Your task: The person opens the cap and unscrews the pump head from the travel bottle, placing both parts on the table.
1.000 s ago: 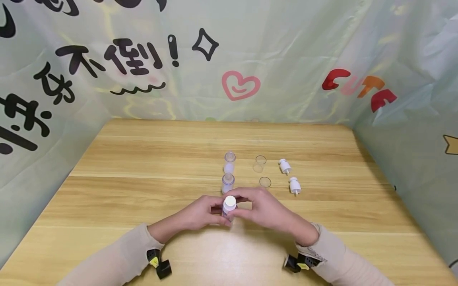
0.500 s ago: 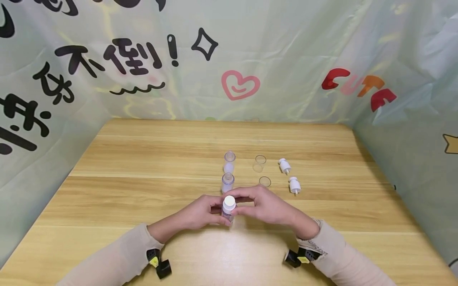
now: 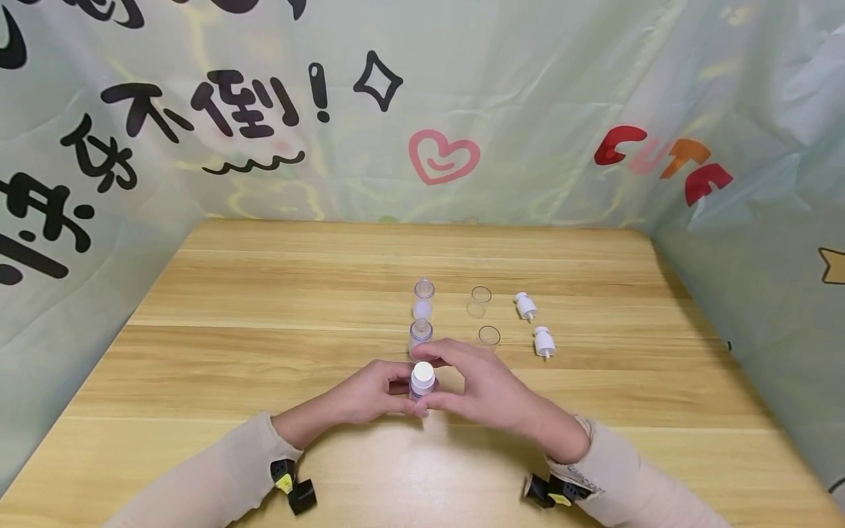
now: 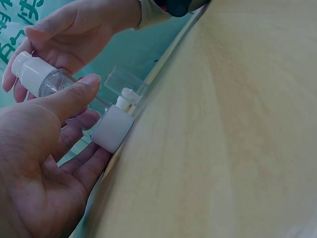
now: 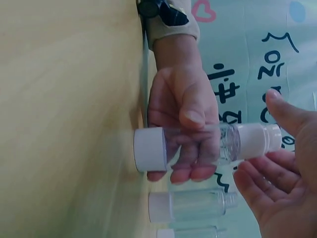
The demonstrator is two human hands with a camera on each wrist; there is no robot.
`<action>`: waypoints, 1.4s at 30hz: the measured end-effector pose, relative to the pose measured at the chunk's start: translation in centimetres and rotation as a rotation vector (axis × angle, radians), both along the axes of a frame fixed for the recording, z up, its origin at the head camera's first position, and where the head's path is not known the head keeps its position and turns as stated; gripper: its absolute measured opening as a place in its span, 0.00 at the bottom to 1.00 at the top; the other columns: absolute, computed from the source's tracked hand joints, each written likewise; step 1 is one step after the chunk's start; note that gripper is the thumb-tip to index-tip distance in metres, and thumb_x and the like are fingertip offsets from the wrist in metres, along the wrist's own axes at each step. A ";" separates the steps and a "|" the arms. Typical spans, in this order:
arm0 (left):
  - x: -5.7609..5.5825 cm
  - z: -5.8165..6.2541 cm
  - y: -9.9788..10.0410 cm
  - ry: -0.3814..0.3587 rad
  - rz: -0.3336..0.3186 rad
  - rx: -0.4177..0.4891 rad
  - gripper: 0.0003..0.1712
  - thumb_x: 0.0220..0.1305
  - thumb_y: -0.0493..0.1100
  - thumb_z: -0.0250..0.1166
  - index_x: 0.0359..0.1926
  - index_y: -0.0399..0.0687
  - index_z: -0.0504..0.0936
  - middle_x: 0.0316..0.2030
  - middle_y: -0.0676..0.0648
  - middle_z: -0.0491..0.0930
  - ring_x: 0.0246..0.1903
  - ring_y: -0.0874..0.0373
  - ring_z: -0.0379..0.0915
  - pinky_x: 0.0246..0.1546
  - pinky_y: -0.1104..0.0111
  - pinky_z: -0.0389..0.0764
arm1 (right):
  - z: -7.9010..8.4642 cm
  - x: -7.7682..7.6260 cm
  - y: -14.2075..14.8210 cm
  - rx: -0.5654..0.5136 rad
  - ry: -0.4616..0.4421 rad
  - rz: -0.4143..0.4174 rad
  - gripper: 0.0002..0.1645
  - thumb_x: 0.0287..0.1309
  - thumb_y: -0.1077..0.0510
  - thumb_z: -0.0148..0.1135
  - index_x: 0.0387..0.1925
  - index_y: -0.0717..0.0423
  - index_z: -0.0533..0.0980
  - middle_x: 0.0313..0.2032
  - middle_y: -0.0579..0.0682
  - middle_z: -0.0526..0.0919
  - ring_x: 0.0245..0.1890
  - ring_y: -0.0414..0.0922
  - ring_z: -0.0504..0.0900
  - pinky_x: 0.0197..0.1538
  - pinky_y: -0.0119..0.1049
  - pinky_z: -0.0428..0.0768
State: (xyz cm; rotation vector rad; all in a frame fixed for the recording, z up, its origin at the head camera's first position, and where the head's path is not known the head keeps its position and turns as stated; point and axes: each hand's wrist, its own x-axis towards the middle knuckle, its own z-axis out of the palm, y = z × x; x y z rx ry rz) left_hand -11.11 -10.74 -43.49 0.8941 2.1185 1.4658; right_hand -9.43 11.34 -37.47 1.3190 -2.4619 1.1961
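Note:
In the head view my left hand (image 3: 366, 396) grips a small clear bottle near the front middle of the table. A white pump top (image 3: 423, 374) sits on its neck, and a white band (image 5: 150, 149) rings its base in the right wrist view. The bottle stands upright, with left fingers and thumb around its body. My right hand (image 3: 485, 385) is curved loosely about the pump top. In the right wrist view its thumb (image 5: 282, 106) stands apart from the white pump, while its fingertips are right beside the collar.
Behind the held bottle stand two clear bottles without tops, a nearer bottle (image 3: 420, 339) and a farther bottle (image 3: 423, 304). To their right are two clear covers, one a far cover (image 3: 477, 309). Two white pump tops (image 3: 525, 306) lie further right on the wooden table (image 3: 277, 293).
My right thumb and fingers were close around the pump top and have spread away from it, the thumb shifting toward the front. The left hand and bottle have stayed in place.

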 end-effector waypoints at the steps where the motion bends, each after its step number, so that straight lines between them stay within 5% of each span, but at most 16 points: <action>1: 0.0 -0.1 0.0 -0.001 -0.001 -0.001 0.19 0.57 0.43 0.74 0.50 0.49 0.83 0.47 0.53 0.84 0.49 0.62 0.78 0.53 0.70 0.78 | 0.0 0.1 -0.1 0.009 0.013 -0.014 0.37 0.48 0.47 0.75 0.59 0.53 0.74 0.55 0.46 0.80 0.51 0.39 0.81 0.56 0.38 0.78; 8: -0.1 -0.3 -0.1 0.005 -0.012 0.025 0.20 0.58 0.42 0.73 0.52 0.46 0.82 0.54 0.48 0.81 0.52 0.60 0.77 0.54 0.71 0.77 | -0.5 0.7 -0.7 0.004 0.046 -0.068 0.34 0.49 0.48 0.75 0.57 0.54 0.75 0.50 0.47 0.82 0.47 0.40 0.82 0.52 0.37 0.81; 24: 0.1 -0.1 -0.3 -0.016 -0.026 0.034 0.19 0.61 0.40 0.70 0.53 0.43 0.81 0.49 0.48 0.83 0.50 0.60 0.78 0.53 0.69 0.78 | -1.0 1.2 -1.3 0.028 0.092 -0.128 0.28 0.52 0.50 0.74 0.54 0.54 0.77 0.46 0.45 0.83 0.47 0.40 0.81 0.52 0.34 0.81; 42: 0.0 0.0 0.0 -0.030 -0.007 0.020 0.22 0.56 0.41 0.74 0.53 0.48 0.82 0.52 0.49 0.82 0.51 0.61 0.78 0.54 0.71 0.77 | -0.4 -0.5 0.3 0.032 -0.119 0.042 0.20 0.58 0.53 0.69 0.52 0.51 0.79 0.47 0.41 0.84 0.46 0.36 0.83 0.52 0.32 0.81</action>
